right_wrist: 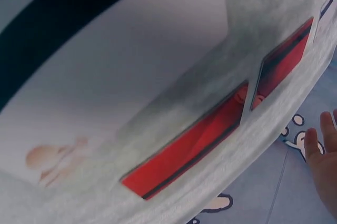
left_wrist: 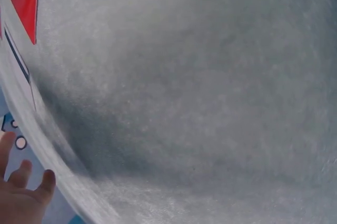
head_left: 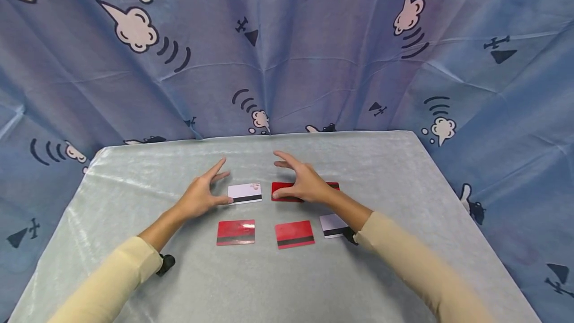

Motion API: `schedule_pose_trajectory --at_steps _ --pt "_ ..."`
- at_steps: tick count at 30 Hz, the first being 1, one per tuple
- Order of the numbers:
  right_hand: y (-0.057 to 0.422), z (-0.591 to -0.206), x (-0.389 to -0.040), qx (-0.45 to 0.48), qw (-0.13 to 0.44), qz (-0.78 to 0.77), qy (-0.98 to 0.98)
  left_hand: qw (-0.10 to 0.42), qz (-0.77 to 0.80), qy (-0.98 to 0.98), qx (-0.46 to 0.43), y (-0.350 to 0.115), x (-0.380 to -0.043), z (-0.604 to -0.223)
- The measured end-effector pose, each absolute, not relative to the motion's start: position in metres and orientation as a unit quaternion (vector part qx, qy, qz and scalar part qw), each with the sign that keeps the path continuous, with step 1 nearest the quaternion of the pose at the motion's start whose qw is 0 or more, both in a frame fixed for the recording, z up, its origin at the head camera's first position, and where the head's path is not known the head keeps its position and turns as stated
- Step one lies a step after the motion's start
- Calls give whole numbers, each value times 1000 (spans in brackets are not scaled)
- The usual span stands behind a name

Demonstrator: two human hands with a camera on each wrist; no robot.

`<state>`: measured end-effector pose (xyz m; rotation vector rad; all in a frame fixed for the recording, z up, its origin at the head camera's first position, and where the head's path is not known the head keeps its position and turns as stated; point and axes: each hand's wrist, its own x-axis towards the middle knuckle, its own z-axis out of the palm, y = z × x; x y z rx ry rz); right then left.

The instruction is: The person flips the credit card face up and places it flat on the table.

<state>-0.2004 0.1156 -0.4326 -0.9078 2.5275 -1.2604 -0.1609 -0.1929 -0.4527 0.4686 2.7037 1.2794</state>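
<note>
My left hand is spread at the left end of a white card with a black stripe; its thumb tip meets or hovers over the card's edge, I cannot tell which. Fingers apart, my right hand hovers over a red striped card and partly hides it. Another red card shows behind that hand. Nearer me lie two red striped cards, one on the left and one in the middle. A second white card is partly covered by the right forearm; it looms large in the right wrist view.
A pale, shiny cloth covers the table. Behind and beside it hangs a blue patterned curtain. Small black devices sit at both wrists, the left one standing out below the sleeve.
</note>
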Motion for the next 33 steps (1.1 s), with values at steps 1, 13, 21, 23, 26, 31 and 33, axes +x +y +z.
schedule_pose_trajectory --at_steps 1,13,21,23,26,31,33 --pt "114 -433 -200 -307 93 -428 845 60 424 890 154 -193 -161 -453" --pt "99 -441 -199 -304 137 -422 843 64 431 884 169 -198 -163 -464" --pt "93 -448 -201 -305 147 -411 847 68 432 884 165 -197 -164 -467" --pt "92 -450 -202 -304 147 -406 849 68 428 886 164 -196 -163 -467" --pt "91 -452 -203 -308 143 -400 852 66 421 889 165 -195 -163 -467" --pt "85 -452 -205 -308 142 -392 855 63 415 892 165 -194 -163 -468" --pt "81 -452 -205 -307 148 -386 857 60 411 894 167 -195 -163 -468"
